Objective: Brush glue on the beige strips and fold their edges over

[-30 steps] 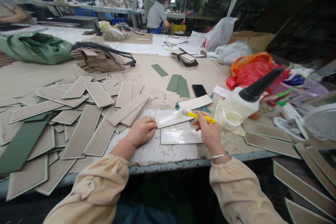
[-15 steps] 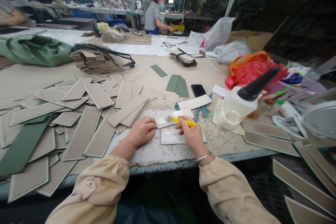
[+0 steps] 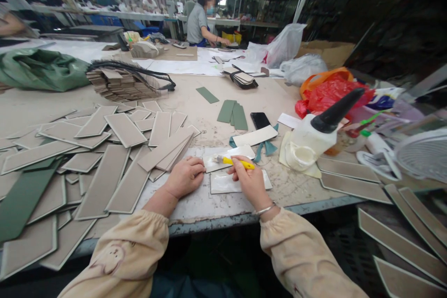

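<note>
My right hand (image 3: 247, 178) grips a yellow-handled brush (image 3: 240, 163), its bristles resting on the wet, glossy face of a white strip (image 3: 228, 154). Curled fingers of my left hand (image 3: 186, 177) press at the left end of that strip. Just below it lies a second glossy white panel (image 3: 220, 183), partly covered by my right hand. Another white strip (image 3: 256, 135) rests on teal scraps (image 3: 266, 148) behind my right hand. To the right stands a white glue bottle (image 3: 310, 136) with a black nozzle, on a pale yellow sheet.
Many pale-edged taupe panels (image 3: 101, 181) are heaped at left, with a green strip (image 3: 31, 198) among them. Green pieces (image 3: 232, 114) and a black phone (image 3: 260, 120) lie ahead. Taupe panels (image 3: 352, 187) and a red bag (image 3: 337, 93) are at right. A co-worker (image 3: 200, 23) stands across the table.
The brush has shifted slightly left along the strip with my right hand. The whole view has drifted a little; my left hand keeps its place at the strip's end.
</note>
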Demonstrator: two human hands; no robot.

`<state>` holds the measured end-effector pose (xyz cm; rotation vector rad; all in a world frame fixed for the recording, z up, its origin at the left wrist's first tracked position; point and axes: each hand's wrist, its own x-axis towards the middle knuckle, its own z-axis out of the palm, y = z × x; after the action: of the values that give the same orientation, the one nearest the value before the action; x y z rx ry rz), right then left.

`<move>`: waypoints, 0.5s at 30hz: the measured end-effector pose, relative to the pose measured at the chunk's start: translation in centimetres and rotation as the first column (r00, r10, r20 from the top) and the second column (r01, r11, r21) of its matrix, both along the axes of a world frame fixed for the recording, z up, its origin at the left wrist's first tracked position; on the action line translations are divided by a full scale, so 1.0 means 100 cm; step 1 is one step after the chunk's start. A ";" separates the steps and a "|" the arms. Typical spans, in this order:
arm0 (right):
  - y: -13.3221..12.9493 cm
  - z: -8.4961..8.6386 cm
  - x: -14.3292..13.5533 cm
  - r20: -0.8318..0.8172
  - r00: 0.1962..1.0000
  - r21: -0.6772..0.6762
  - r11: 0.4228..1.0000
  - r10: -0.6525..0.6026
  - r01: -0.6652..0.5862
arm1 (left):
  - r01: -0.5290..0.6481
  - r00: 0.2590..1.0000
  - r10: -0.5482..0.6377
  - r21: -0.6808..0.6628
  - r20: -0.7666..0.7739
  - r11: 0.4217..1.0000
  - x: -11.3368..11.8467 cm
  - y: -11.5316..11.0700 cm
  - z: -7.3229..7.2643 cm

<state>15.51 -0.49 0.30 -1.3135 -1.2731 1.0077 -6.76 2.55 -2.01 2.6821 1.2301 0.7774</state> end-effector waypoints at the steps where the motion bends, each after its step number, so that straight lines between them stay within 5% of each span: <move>1: 0.002 0.001 0.007 0.035 0.998 0.010 0.999 -0.042 0.042 | 0.000 1.000 0.000 0.002 -0.005 1.000 0.000 0.000 0.000; 9: 0.010 0.011 0.060 0.173 0.938 0.118 0.952 -0.300 0.283 | -0.004 1.000 0.004 0.001 -0.024 1.000 0.003 -0.003 0.005; 15: 0.000 0.014 0.041 0.009 0.989 0.029 0.989 -0.145 0.145 | 0.005 1.000 -0.005 0.034 0.003 0.999 0.002 -0.003 0.002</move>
<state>19.60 -0.45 1.72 -1.3707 -1.1777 0.8781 -6.53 2.23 -1.84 2.7088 1.2206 0.8091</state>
